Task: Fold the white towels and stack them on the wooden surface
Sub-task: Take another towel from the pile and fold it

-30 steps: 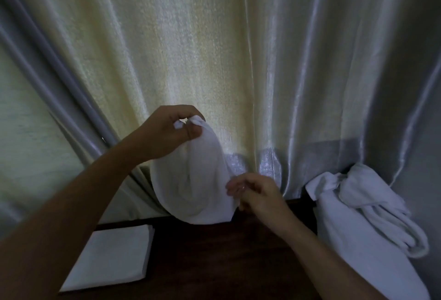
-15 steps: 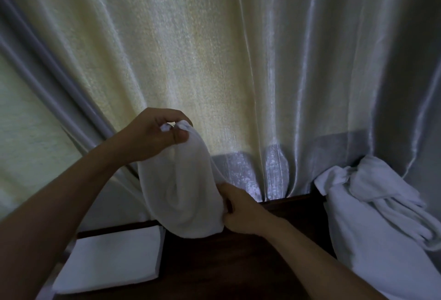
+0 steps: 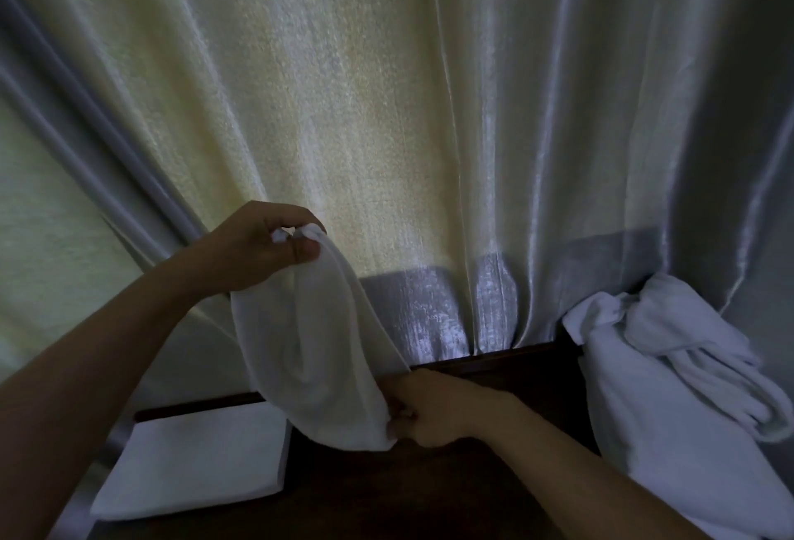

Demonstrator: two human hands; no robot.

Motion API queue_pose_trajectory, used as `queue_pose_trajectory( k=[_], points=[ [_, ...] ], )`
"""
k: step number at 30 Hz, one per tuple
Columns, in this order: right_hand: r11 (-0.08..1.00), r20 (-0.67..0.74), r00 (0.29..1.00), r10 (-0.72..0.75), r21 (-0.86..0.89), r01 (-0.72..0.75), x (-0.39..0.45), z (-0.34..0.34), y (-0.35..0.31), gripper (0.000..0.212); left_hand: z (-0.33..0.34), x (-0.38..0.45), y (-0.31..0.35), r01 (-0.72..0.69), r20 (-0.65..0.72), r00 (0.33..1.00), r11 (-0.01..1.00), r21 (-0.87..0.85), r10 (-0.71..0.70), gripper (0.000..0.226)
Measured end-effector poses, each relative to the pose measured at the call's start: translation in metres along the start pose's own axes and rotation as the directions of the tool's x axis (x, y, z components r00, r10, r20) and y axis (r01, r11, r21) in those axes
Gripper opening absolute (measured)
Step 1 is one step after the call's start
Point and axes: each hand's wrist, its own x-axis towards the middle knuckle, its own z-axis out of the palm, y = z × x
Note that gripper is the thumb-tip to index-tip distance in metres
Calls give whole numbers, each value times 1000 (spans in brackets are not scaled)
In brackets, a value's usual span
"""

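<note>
Dark wooden surface [image 3: 451, 492] below the fingers; folded towel [image 3: 193, 462] lying left of them, towel pile [image 3: 670, 410] right.

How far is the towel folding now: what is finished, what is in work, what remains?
Done: one folded towel lies flat on the wooden surface. In hand: the left hand pinches the top of a hanging towel and the right hand grips its lower edge. Left: the heap of unfolded towels at the right.

A pale, shiny curtain [image 3: 386, 110] hangs in long folds across the whole background, glowing yellowish where light comes through its middle, greyer at its hem, behind a dark wooden surface [image 3: 352, 496].
</note>
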Motion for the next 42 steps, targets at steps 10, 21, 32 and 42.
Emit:
queue_pose_trajectory(
  k=[10, 21, 32, 42],
  points=[
    [952, -532, 837, 128, 302, 46, -34, 3, 41, 19, -22, -20, -45, 157, -174, 971, 985, -66, -167, 9],
    [829, -739, 605, 297, 513, 220, -38, -28, 16, 21, -2, -2, -20, 128, -150, 982, 989, 77, -115, 11],
    [876, -764, 626, 153, 398, 272, 1, -95, -83, 32, 56, 3, 9, -41, -39, 998, 975, 220, 51, 17],
    [670, -668, 650, 362, 671, 317, -1, -87, -71, 8, 84, 3, 14, 2, -136, 990, 980, 200, 26, 36]
  ],
)
